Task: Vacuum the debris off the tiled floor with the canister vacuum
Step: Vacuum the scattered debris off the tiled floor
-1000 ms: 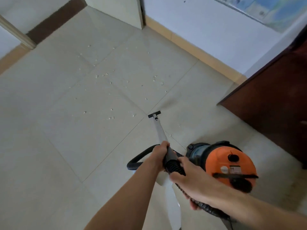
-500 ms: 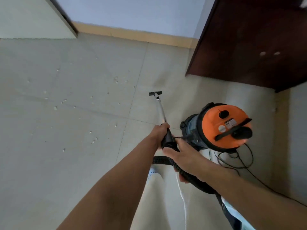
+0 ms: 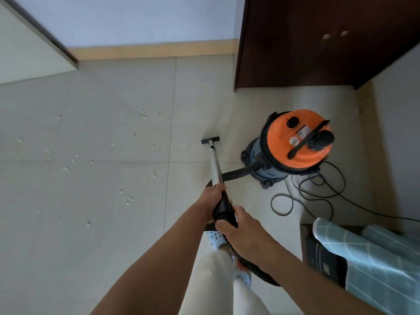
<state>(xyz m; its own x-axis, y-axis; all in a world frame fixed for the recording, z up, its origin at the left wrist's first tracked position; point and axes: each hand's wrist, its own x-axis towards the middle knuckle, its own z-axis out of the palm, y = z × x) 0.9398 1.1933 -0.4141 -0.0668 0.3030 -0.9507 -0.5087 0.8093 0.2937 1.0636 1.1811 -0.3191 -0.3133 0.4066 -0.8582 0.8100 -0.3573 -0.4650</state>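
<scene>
The canister vacuum (image 3: 297, 142), with an orange lid and a blue-grey body, stands on the pale tiled floor (image 3: 91, 223) at the right. Its black ribbed hose (image 3: 241, 172) runs left to a metal wand (image 3: 215, 167). The wand ends in a small black nozzle (image 3: 210, 140) that rests on the tile. My left hand (image 3: 212, 197) grips the wand's black handle. My right hand (image 3: 238, 233) grips the hose just behind it. Small pale debris bits (image 3: 127, 202) lie scattered on the tiles left of the nozzle, apart from it.
A dark wooden cabinet (image 3: 318, 42) stands behind the vacuum. The black power cord (image 3: 318, 192) loops on the floor to its right. A teal checked cloth (image 3: 372, 258) drapes over a dark box at lower right. A pale door (image 3: 27, 53) stands at far left. My slippered feet are below my hands.
The view has swung right, so the cabinet and vacuum sit more central. The nozzle stays on the tile right of the debris. Both hands keep their grip.
</scene>
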